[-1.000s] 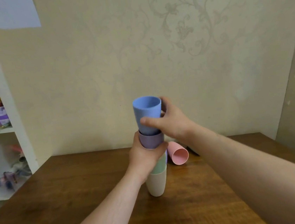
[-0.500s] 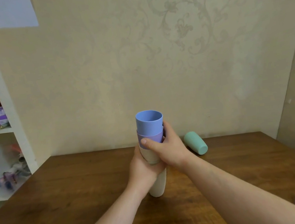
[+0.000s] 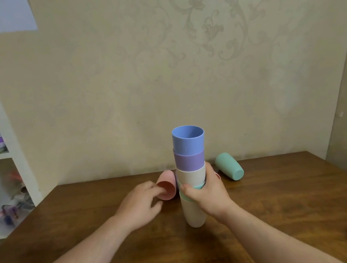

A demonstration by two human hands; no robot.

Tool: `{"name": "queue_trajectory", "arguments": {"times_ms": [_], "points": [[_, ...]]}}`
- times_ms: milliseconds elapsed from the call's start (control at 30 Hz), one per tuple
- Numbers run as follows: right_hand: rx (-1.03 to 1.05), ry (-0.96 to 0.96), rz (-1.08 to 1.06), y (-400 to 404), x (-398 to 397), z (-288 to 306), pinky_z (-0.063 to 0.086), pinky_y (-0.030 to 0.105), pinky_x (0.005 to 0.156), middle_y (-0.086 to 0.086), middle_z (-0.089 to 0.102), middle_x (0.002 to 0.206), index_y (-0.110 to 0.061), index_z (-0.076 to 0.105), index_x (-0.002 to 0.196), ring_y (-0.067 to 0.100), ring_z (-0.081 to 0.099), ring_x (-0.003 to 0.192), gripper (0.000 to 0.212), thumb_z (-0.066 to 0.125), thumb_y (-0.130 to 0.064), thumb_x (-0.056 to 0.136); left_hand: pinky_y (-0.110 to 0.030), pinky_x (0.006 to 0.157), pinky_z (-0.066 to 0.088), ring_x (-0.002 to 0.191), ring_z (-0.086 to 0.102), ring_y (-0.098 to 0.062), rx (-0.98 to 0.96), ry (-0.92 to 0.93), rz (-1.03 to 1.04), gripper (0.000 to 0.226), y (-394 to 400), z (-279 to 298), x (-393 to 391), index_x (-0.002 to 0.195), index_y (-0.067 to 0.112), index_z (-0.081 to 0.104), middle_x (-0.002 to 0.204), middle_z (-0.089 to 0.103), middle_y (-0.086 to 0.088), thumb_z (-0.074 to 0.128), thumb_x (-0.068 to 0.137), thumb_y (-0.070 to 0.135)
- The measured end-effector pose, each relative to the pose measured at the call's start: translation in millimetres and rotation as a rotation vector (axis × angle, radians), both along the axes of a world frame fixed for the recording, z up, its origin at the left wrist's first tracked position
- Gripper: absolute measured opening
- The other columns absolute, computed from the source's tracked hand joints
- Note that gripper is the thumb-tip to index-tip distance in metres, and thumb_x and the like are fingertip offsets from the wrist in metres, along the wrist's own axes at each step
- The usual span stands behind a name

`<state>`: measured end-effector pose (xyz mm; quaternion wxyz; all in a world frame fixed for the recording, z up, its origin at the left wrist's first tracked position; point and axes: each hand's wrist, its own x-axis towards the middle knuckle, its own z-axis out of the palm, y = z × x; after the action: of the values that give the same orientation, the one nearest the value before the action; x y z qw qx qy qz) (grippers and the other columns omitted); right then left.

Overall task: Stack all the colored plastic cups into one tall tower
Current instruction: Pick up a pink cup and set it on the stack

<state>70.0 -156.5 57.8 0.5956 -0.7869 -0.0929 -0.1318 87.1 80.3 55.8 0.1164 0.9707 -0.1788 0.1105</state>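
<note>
On the wooden table [image 3: 284, 201], a five-cup tower [image 3: 191, 172] is gripped by the right hand [image 3: 208, 194], while a pink cup [image 3: 167, 187] is touched by the half-open left hand [image 3: 140, 206] and a green cup [image 3: 229, 166] is left lying unstacked.

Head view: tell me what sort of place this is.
Probably a room in a home: patterned wallpaper, a white shelf cluttered with small toys, and a wooden table with plastic cups.
</note>
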Motion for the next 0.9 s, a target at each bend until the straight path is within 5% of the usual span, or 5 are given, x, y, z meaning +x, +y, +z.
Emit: {"name": "queue_trajectory", "arguments": {"times_ms": [267,400,567,733,900], "points": [[0.022,-0.064,0.018,0,7,-10,0.063,0.027,0.089,-0.014,0.070,0.119,-0.035,0.056,0.130,0.002,0.072,0.108,0.059,0.090,-0.030,0.082,-0.049,0.115,0.050,0.155,0.042,-0.037,0.134,0.150,0.091,0.084,-36,-1,66,0.157,0.052,0.029,0.180,-0.004,0.003,0.074,0.094,0.019],[0.018,-0.084,0.034,-1,6,-11,0.057,0.012,0.082,-0.034,0.062,0.113,-0.031,0.057,0.133,-0.009,0.066,0.109,0.057,0.089,-0.025,0.087,-0.046,0.106,0.054,0.136,0.061,-0.041,0.206,0.168,0.148,0.088,-30,-7,75,0.157,0.038,0.034,0.176,0.009,-0.006,0.076,0.087,0.008],[0.064,-0.039,0.062,0,9,-13,0.065,0.038,0.096,-0.026,0.070,0.113,-0.031,0.057,0.133,0.007,0.073,0.110,0.060,0.089,-0.033,0.081,-0.050,0.091,0.058,0.121,0.068,-0.038,0.345,0.119,0.158,0.064,-17,5,61,0.147,0.018,0.041,0.157,0.048,-0.011,0.068,0.091,0.012],[0.080,-0.034,0.070,-1,10,-16,0.065,0.039,0.095,-0.008,0.074,0.118,-0.027,0.057,0.133,0.011,0.074,0.108,0.063,0.087,-0.031,0.078,-0.046,0.098,0.059,0.134,0.063,-0.034,0.291,0.201,0.232,0.113,-13,5,51,0.171,0.038,0.014,0.166,0.035,-0.002,0.081,0.082,0.049],[-0.002,0.033,0.112,-10,21,-4,0.068,0.042,0.089,0.001,0.077,0.114,-0.018,0.061,0.127,0.022,0.078,0.105,0.063,0.090,-0.031,0.073,-0.043,0.096,0.058,0.125,0.066,-0.030,0.354,0.185,0.309,0.090,-26,13,47,0.143,0.034,0.055,0.140,0.054,-0.001,0.074,0.068,0.079]]}}
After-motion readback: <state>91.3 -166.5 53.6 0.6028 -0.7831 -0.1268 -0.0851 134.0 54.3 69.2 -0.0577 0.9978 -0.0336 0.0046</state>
